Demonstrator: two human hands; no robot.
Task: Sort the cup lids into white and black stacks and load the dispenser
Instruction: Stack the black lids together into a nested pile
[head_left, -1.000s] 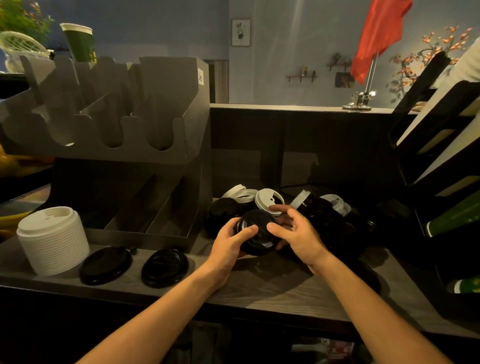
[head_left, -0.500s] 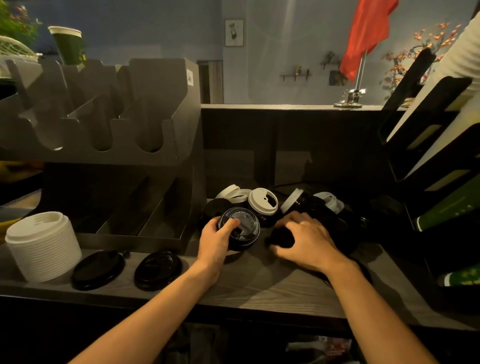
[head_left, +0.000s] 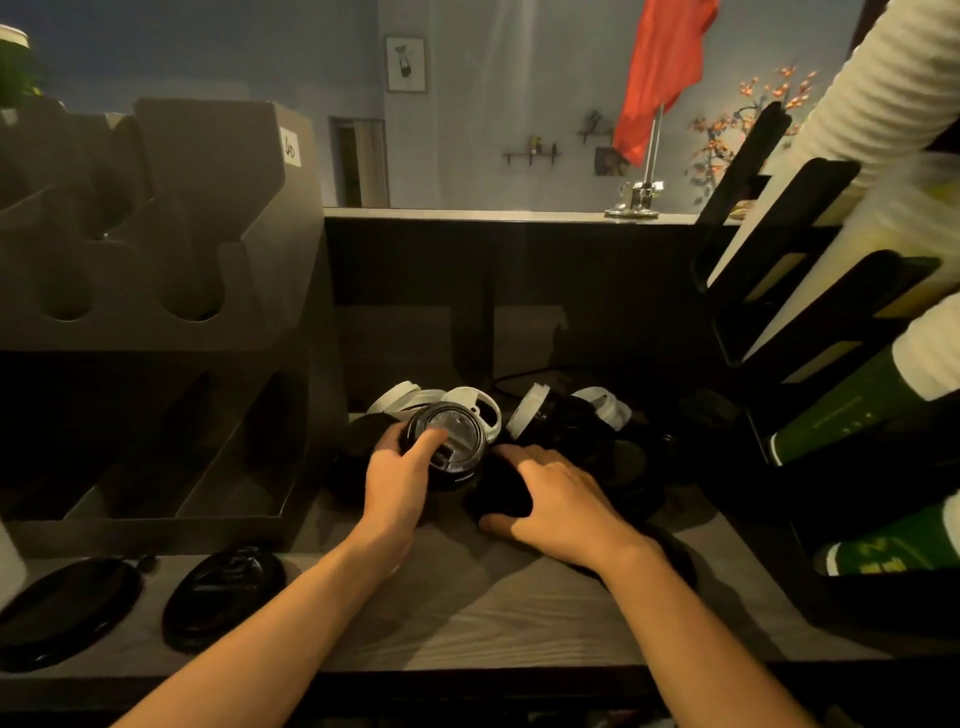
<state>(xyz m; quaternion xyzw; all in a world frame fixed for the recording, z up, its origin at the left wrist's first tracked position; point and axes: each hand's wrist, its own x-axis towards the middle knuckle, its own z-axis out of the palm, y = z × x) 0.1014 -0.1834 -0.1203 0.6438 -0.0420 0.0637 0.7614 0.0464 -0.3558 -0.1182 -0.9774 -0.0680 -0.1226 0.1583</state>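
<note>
gripping black lid stack (head_left: 462, 441), left hand (head_left: 400, 478); right hand (head_left: 561, 504) curled round a loose black lid (head_left: 501, 491)

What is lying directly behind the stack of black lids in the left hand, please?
White lids lie just behind the black lid stack that the left hand grips. Their lower parts are hidden by the stack, so their number is unclear.
</note>
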